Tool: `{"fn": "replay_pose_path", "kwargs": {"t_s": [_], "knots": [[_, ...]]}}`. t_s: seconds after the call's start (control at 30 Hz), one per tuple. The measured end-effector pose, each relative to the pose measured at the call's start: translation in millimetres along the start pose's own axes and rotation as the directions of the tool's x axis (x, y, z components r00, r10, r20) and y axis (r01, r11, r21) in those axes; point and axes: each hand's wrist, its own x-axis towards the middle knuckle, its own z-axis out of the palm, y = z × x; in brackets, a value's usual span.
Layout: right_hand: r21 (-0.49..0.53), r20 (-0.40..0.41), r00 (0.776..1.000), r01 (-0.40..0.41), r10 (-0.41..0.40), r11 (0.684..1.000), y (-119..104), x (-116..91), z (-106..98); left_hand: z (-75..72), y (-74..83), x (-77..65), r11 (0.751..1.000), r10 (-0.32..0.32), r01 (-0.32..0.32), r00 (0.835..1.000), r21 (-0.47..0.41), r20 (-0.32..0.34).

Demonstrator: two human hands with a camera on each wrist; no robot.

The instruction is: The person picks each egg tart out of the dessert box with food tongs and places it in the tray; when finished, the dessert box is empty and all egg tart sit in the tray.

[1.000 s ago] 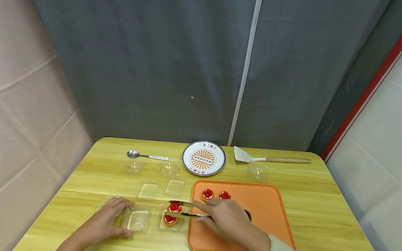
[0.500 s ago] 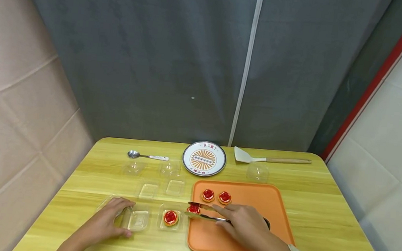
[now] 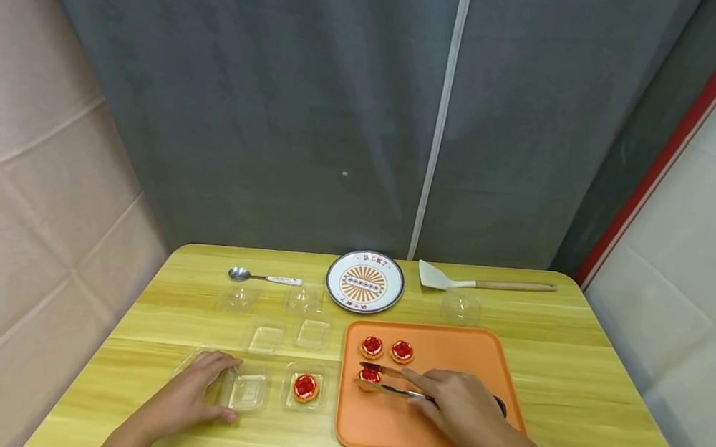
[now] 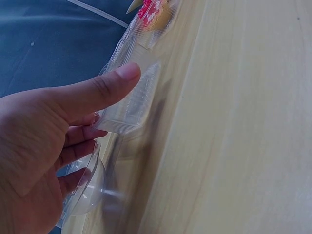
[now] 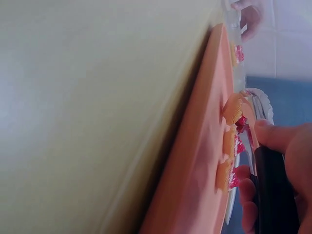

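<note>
My right hand (image 3: 465, 414) grips black-handled tongs (image 3: 403, 392) over the orange tray (image 3: 415, 434). Between the tong arms is a small red-topped tart (image 3: 370, 376), tilted in the right wrist view; whether its base touches the tray is unclear. Two similar tarts, a left one (image 3: 372, 347) and a right one (image 3: 402, 351), sit behind it. On the left, my left hand (image 3: 186, 398) rests with loosely bent fingers and outstretched thumb at the edge of a clear plastic container (image 3: 247, 391). A clear domed lid (image 4: 90, 192) lies by its lower fingers. Another tart (image 3: 305, 388) sits in the neighbouring clear container (image 3: 287, 402).
Several more clear containers and domes (image 3: 312, 333) stand behind the left hand. Along the back lie a spoon (image 3: 265, 278), a patterned plate (image 3: 365, 282) and a white spatula with a wooden handle (image 3: 484, 282). One clear dome (image 3: 461, 307) stands behind the tray.
The tongs, carrying a tart, have moved right from above the clear container to over the tray, leaving one tart in that container. The left hand has stayed put.
</note>
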Motion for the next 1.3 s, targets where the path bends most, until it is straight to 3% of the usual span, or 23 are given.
{"fn": "replay_pose_path", "kwargs": {"t_s": [0.27,0.5,0.93,1.2,1.3], "knots": [[-0.015,0.014,1.000,-0.003,0.003,1.000,4,-5,0,-1.6,3.1,1.5,1.000,0.019,-0.019,1.000,0.020,-0.014],[-0.028,0.059,0.998,-0.013,0.015,1.000,2,-4,1,-0.8,2.6,2.4,0.999,0.007,-0.007,1.000,0.040,0.004],[-0.005,0.063,0.998,0.008,-0.007,1.000,0,-4,-3,-4.7,4.1,3.1,0.998,-0.009,0.007,1.000,0.066,0.025],[0.006,0.084,0.996,0.030,-0.031,1.000,-1,0,-8,-13.8,14.7,7.2,0.990,0.030,-0.023,0.998,0.143,-0.048],[-0.025,0.076,0.996,0.047,-0.045,0.999,-2,4,-8,-14.9,25.8,12.4,0.994,0.023,-0.017,0.998,0.104,-0.058]]}}
